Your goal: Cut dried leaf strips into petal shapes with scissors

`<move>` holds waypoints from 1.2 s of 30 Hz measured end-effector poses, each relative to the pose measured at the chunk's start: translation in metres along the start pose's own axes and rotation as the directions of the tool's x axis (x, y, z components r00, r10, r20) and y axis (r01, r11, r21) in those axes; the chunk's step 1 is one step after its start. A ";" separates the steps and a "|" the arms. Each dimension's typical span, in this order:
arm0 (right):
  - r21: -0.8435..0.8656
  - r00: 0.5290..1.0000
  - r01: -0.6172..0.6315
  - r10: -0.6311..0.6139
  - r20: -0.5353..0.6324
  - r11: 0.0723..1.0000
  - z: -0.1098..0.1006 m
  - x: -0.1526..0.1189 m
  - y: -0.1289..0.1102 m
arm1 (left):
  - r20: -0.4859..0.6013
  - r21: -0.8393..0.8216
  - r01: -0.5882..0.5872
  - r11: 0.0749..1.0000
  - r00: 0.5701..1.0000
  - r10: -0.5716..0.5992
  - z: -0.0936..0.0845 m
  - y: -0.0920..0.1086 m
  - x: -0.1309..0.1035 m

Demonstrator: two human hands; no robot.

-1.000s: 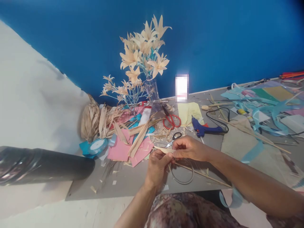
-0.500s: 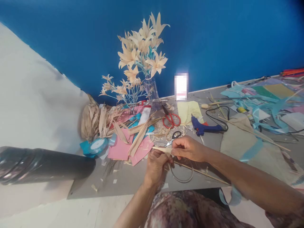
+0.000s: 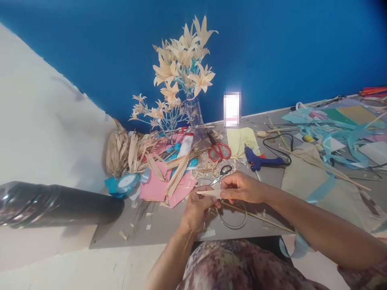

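Observation:
A short pale strip of dried husk [image 3: 209, 193] is stretched between my hands over the table's front part. My left hand [image 3: 197, 206] pinches it from the left, thumb on top. At its right end, my right hand [image 3: 240, 188] grips it between thumb and curled fingers. Below my right hand is a ring-shaped loop [image 3: 232, 226], pale and thin; whether a finger touches it I cannot tell. Small scissors with black handles [image 3: 225, 170] lie just behind my hands. A thin stick [image 3: 266, 219] runs out to the right beneath them.
Behind are red-handled scissors [image 3: 219, 152], a blue glue gun [image 3: 256, 159] and yellow paper [image 3: 242, 141]. On the left lie pink paper [image 3: 152, 189], a ribbon roll [image 3: 127, 183] and husk bundles [image 3: 116, 153]. A clear vase [image 3: 193, 119] holds husk flowers. A dark cylinder [image 3: 66, 205] juts in from the left.
The strip has turned to lie more level, its broad side now showing between my hands. Both hands keep their grip. The whole view has shifted slightly.

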State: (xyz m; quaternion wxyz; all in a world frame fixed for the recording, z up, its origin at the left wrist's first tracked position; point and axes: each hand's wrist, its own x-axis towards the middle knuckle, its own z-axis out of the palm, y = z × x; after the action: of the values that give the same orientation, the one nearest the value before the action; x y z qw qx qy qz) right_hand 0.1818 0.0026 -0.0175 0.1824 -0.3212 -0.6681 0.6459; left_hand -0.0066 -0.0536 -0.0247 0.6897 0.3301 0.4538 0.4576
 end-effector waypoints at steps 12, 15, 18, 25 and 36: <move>-0.005 1.000 0.023 -0.023 -0.002 1.000 -0.002 0.000 0.003 | -0.005 -0.127 0.037 0.991 0.999 -0.038 -0.008 0.000 -0.003; -0.053 1.000 0.008 -0.007 0.022 0.999 -0.002 0.000 0.002 | -0.005 -0.045 0.048 0.998 0.999 -0.048 -0.006 -0.003 -0.001; -0.077 1.000 -0.015 0.017 0.025 0.997 -0.003 -0.001 -0.001 | 0.055 -0.031 0.059 0.998 0.997 -0.057 -0.010 -0.001 -0.002; -0.051 1.000 0.002 -0.002 -0.016 0.999 -0.003 -0.001 -0.002 | 0.080 -0.156 0.078 0.985 0.995 -0.066 -0.009 -0.005 -0.006; -0.077 0.999 0.030 -0.027 0.040 0.997 -0.002 -0.002 -0.001 | 0.203 -0.016 0.051 0.999 0.978 -0.047 -0.032 0.011 -0.007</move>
State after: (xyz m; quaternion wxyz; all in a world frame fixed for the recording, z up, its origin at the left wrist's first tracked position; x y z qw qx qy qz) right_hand 0.1844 0.0030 -0.0157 0.1659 -0.3062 -0.7006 0.6228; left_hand -0.0414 -0.0547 -0.0250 0.7468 0.3561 0.3844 0.4094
